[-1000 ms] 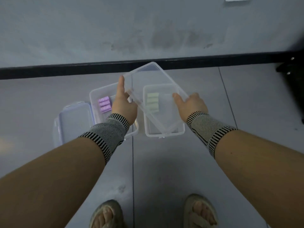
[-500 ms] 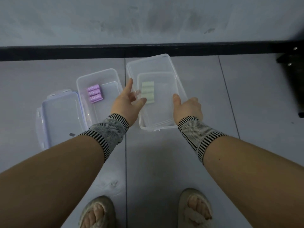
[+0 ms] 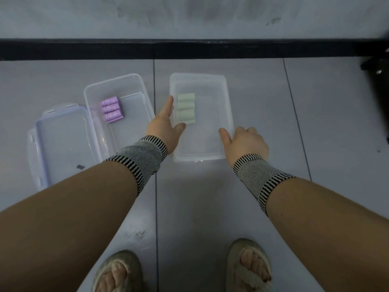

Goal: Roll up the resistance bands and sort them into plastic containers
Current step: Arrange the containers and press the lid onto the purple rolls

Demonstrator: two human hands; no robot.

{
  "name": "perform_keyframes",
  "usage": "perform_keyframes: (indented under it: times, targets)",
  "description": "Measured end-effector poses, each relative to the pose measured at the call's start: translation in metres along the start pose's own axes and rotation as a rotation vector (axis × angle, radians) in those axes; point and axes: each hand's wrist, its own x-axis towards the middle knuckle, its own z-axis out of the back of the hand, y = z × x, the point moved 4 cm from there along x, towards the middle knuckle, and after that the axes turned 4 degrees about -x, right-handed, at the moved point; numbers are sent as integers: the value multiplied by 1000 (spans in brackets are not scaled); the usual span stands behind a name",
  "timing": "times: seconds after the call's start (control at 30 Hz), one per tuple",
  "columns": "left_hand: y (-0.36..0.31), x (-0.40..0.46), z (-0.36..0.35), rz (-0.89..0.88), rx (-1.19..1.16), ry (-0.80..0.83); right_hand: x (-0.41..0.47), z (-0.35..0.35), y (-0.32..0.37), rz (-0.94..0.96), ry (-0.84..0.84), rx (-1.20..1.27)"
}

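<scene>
Two clear plastic containers stand on the floor. The right container (image 3: 228, 106) holds rolled green bands (image 3: 186, 108), and a clear lid (image 3: 202, 81) lies flat on top of it. My left hand (image 3: 163, 127) grips the lid's left edge, thumb on top. My right hand (image 3: 246, 142) holds its near right edge, thumb on top and fingers curled over the side. The left container (image 3: 117, 85) is uncovered and holds three rolled purple bands (image 3: 111, 109).
A second lid (image 3: 61, 140) with clips lies on the floor left of the uncovered container. A black skirting strip (image 3: 189, 49) runs along the wall. A dark object (image 3: 379, 85) stands at the right edge. My sandalled feet (image 3: 185, 268) are below.
The clear lid, held tilted above the green-band container a second ago, has come down flat onto it. Both hands moved down with it and stay on its edges.
</scene>
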Motion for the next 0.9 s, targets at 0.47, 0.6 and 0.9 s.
perform_keyframes:
  times: [0.47, 0.6, 0.9]
  targets:
    - [11, 21, -11, 55, 175, -8, 12, -20, -2, 4, -42, 52]
    - [10, 19, -13, 40, 263, -5, 9, -22, -2, 63, -72, 125]
    - [7, 16, -13, 44, 282, 0, 6, -34, 10, 275, 97, 58]
